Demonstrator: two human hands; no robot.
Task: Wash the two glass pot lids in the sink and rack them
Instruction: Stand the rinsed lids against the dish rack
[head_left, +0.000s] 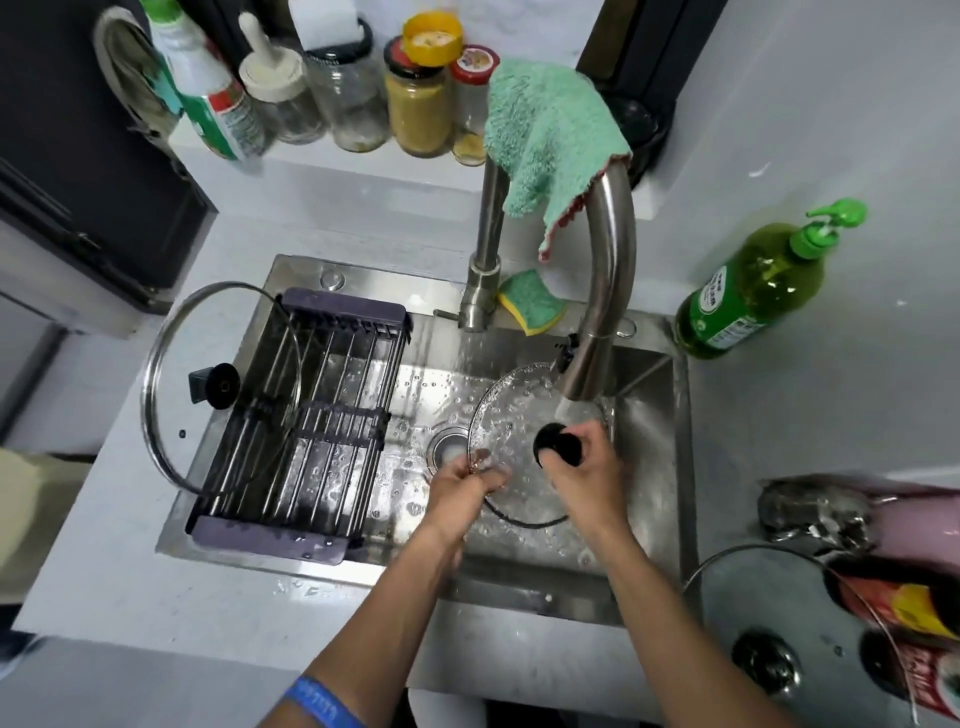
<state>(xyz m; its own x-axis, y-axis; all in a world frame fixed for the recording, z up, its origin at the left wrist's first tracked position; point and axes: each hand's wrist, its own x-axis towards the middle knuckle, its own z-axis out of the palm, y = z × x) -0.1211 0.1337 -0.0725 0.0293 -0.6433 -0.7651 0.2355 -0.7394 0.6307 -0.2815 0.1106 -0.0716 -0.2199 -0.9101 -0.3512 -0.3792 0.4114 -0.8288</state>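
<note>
Three glass lids: one on rack (221, 387), one under tap (519, 415), one on counter at right (769, 618). Two hands: left (457, 486), right (584, 467). One rack (301, 421), one sink (652, 467), one faucet (608, 270). One green cloth (545, 140), one sponge (532, 301). One green soap bottle (753, 291). On back ledge: four jars (418, 104) and one white squeeze bottle (208, 88), partly blurred. One blue wristband (322, 704).

Both hands (465, 483) (584, 467) fwd, fingers curled, gripping.
</note>
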